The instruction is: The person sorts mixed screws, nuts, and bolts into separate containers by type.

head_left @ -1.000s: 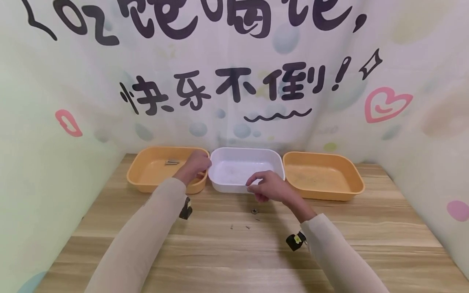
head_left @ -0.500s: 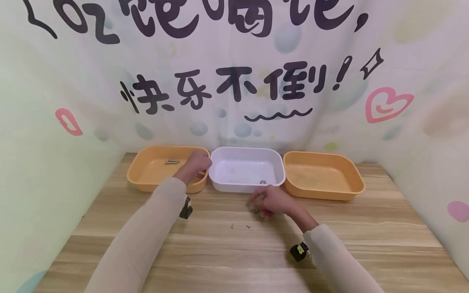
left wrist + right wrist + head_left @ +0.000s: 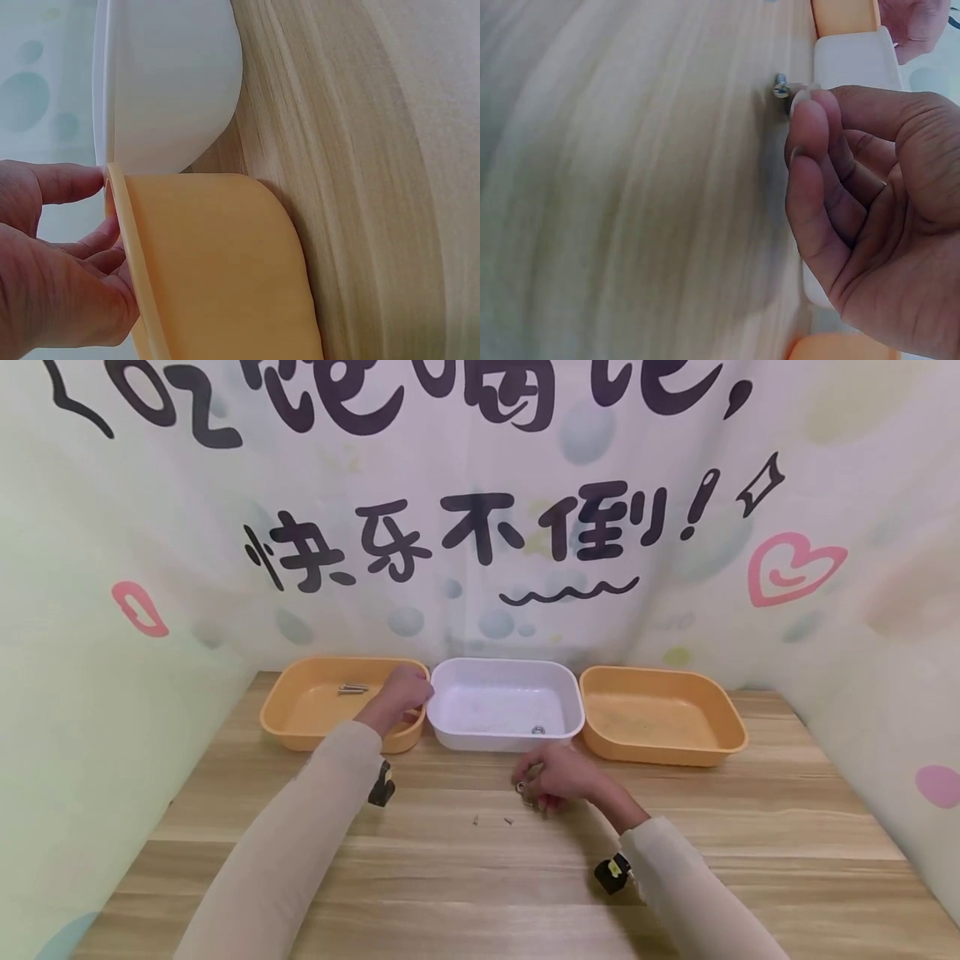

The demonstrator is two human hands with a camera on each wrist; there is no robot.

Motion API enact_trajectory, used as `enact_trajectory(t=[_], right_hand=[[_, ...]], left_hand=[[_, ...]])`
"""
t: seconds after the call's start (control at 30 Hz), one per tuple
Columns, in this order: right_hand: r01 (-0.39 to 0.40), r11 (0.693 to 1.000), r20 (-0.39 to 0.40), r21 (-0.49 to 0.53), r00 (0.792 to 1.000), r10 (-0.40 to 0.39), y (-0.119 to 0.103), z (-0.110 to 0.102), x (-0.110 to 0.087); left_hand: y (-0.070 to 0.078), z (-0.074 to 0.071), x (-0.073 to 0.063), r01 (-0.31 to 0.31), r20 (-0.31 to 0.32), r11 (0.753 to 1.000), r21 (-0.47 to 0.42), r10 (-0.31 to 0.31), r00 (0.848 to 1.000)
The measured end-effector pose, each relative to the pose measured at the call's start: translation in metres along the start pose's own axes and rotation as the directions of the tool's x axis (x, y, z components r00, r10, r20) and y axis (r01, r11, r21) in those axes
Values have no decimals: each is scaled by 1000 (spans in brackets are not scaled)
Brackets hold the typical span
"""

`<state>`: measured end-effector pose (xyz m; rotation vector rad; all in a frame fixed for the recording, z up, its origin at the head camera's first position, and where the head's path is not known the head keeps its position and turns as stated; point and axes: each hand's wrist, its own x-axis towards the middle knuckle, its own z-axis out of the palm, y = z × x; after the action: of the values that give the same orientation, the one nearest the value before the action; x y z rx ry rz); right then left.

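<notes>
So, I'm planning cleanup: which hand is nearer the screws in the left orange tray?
Left. The left hand holds the right rim of that orange tray, right of the screws; the right hand is farther right, in front of the white tray.

Curtained booth — printed cloth, wood-grain table.

Two orange trays, one white tray, two hands; screws uncountable.
</notes>
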<state>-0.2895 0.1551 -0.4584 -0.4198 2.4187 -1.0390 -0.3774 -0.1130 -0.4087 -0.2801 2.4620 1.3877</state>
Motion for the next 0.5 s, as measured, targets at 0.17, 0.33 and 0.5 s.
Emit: enact_trajectory(t=[0.17,0.33,0.5], right_hand=[[-24,1000,0,-7,1000,24,3,0,-1],[-15,1000,-7,-20,1000,15,6,-1,1],[4,999,-8,-34,1000,-5,6,1,2]], left_hand=[[3,1,-1,-2,-2,1000,-2,2,1000],[2,2,1,-4,1,1000,-3,4,1000],[0,2,2,-2,2,1000,5,2,1000]])
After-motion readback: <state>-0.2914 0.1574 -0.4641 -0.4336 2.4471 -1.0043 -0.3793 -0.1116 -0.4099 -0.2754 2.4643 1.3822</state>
